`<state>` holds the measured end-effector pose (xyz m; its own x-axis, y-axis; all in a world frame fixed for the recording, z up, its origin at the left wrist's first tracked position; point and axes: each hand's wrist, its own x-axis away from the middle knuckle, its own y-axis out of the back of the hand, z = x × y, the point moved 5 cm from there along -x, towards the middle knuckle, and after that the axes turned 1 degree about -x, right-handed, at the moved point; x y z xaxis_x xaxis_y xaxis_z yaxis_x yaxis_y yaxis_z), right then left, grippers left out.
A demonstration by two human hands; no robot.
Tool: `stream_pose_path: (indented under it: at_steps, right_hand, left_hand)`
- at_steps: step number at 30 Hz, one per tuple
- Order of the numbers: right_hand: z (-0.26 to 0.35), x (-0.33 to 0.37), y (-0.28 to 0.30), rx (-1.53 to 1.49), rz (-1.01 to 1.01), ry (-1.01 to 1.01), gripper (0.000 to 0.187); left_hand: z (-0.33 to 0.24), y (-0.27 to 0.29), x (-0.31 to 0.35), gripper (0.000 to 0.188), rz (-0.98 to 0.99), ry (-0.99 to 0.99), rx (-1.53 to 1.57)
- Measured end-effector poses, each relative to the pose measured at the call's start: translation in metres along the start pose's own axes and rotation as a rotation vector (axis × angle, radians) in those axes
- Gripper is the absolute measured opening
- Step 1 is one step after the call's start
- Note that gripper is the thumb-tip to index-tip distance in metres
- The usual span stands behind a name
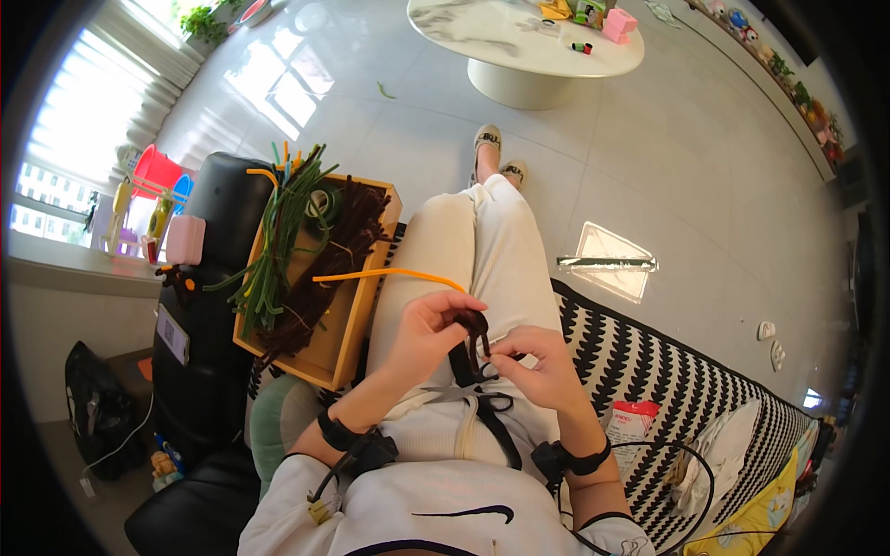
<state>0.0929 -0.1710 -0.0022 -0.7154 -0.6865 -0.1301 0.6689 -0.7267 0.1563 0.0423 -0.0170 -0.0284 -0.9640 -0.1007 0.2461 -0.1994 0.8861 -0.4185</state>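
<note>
Above my lap, my left hand (429, 326) pinches a bent dark brown pipe cleaner (476, 324), curled into a loop. My right hand (538, 367) closes finger and thumb on its other side, beside the loop. An orange pipe cleaner (399, 272) stretches from over the box edge to just above my left fingers, across my thigh. To my left, a wooden box (349, 320) holds a bundle of dark brown pipe cleaners (320, 287) and a bundle of green ones (278, 248). A green coil (324, 206) lies between them.
A black leather armrest (218, 218) with a pink case (185, 240) and a phone (172, 334) is beyond the box. On my right, a patterned sofa cover (640, 357) bears a red-and-white packet (632, 422). Ahead stands a round white table (519, 42).
</note>
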Motion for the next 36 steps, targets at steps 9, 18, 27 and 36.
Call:
stream_pose_path:
  at_steps: [9,18,27,36]
  right_hand:
    - [0.004,-0.013,-0.008,0.168,0.020,-0.207,0.016]
    - [-0.011,-0.009,-0.017,0.180,-0.223,-0.059,0.016]
    - [-0.022,-0.006,-0.014,-0.199,-0.060,-0.351,0.006]
    - [0.016,-0.019,-0.016,0.303,-0.018,0.183,0.008]
  left_hand:
    - [-0.010,-0.004,0.000,0.036,-0.004,-0.218,-0.305]
    - [-0.012,-0.006,0.000,0.037,-0.057,-0.259,-0.265]
    - [-0.035,-0.007,-0.004,0.040,0.252,-0.354,-0.745]
    - [-0.018,0.004,-0.002,0.027,0.194,-0.204,-0.364]
